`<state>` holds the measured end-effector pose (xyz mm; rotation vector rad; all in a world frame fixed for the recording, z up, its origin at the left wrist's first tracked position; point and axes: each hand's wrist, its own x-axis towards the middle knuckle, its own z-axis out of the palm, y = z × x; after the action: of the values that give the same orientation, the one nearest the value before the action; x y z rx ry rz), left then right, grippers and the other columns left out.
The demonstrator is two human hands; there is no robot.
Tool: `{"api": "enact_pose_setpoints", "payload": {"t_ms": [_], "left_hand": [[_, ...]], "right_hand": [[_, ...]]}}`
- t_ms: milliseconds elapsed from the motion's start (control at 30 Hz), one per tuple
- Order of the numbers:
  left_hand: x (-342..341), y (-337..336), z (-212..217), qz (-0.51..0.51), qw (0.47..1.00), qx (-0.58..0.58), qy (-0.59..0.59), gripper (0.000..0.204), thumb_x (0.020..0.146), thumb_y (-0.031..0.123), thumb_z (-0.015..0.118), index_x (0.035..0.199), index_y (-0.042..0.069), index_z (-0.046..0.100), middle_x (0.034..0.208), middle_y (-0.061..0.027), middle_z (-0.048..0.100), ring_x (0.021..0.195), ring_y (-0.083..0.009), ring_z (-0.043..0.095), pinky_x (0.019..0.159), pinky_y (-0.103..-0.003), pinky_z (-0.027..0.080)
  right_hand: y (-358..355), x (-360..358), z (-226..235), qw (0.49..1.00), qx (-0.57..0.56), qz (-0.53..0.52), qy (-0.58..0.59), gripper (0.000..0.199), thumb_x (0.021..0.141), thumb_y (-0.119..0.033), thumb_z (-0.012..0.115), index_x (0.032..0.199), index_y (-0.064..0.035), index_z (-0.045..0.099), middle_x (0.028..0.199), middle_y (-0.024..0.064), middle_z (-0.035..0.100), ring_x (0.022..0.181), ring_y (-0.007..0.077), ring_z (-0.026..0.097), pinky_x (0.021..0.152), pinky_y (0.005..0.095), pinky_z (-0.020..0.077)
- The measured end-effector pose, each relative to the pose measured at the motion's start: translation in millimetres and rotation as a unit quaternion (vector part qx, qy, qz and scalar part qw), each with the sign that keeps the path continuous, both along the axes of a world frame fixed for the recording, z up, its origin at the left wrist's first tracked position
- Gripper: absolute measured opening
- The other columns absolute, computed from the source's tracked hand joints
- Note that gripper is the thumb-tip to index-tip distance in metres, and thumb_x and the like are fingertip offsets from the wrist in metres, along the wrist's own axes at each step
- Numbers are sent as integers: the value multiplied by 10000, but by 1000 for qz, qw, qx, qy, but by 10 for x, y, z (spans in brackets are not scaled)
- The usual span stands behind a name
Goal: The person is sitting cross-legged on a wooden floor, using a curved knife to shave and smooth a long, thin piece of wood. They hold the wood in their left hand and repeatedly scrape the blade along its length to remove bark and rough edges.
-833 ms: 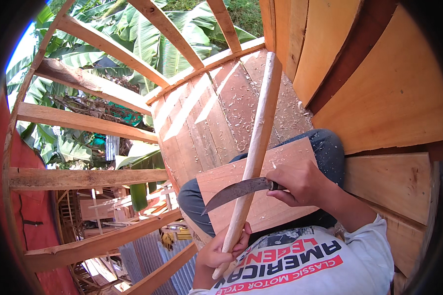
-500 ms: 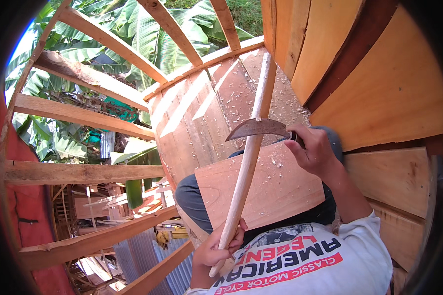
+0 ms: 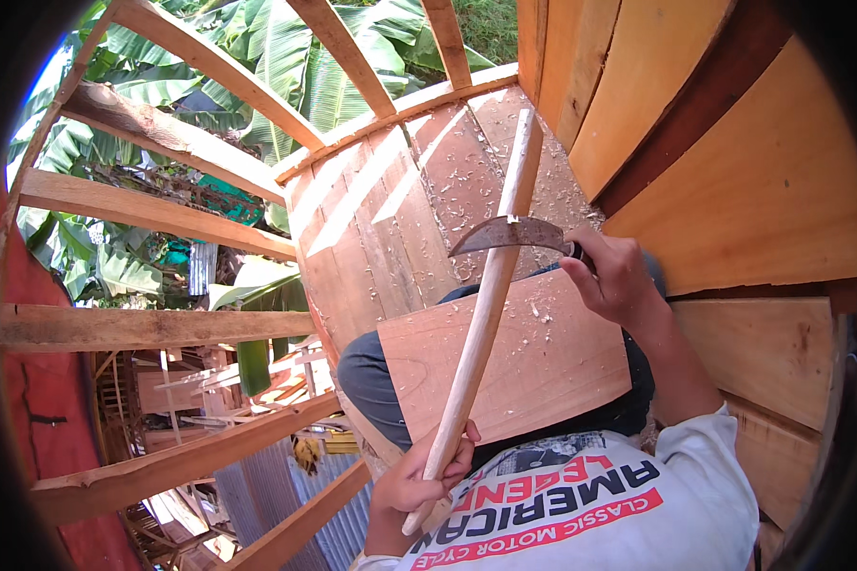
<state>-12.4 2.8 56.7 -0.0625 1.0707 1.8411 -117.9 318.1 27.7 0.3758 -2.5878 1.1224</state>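
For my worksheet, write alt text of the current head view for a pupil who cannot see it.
A right hand holds a curved, dark metal knife across a long, pale wooden stick, while the left hand grips the stick's lower end. A rectangular tan wooden board, dotted with pale wood shavings, rests across blue trousers.

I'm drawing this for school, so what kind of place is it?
Probably a wooden porch or balcony: it has spaced wooden bars along its open side, big banana leaves beyond them, and a plank floor sprinkled with wood shavings.
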Motion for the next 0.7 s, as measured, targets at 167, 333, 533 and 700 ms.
{"api": "enact_pose_setpoints", "payload": {"t_ms": [167,333,533,700], "left_hand": [[-12,-2,-84,2,1000,6,15,682,575,61,527,1228,-26,348,744,7,327,639,-84,352,535,-201,295],[-53,57,-89,-14,999,-28,26,686,568,60,522,1228,-24,351,741,5,330,634,-84,348,532,-200,292],[-99,110,-97,-3,998,-43,35,678,567,42,509,1224,-21,355,732,2,331,628,-88,336,541,-207,286],[-4,51,-128,15,1000,-11,8,672,574,38,516,1223,-8,349,744,1,332,619,-86,337,542,-207,286]], "right_hand": [[-259,242,-2,992,21,124,-12,216,889,-262,632,847,-61,566,623,116,559,555,307,601,489,376,458],[-331,266,-86,997,-37,66,22,252,912,-279,612,820,-51,553,596,138,551,535,329,595,460,378,441],[-115,57,-139,999,-1,31,-14,285,895,-332,620,816,-65,563,606,108,553,542,295,603,471,378,454],[-116,9,-219,1000,13,1,19,293,871,-351,646,816,-73,568,601,95,542,533,273,606,463,365,458]]}}
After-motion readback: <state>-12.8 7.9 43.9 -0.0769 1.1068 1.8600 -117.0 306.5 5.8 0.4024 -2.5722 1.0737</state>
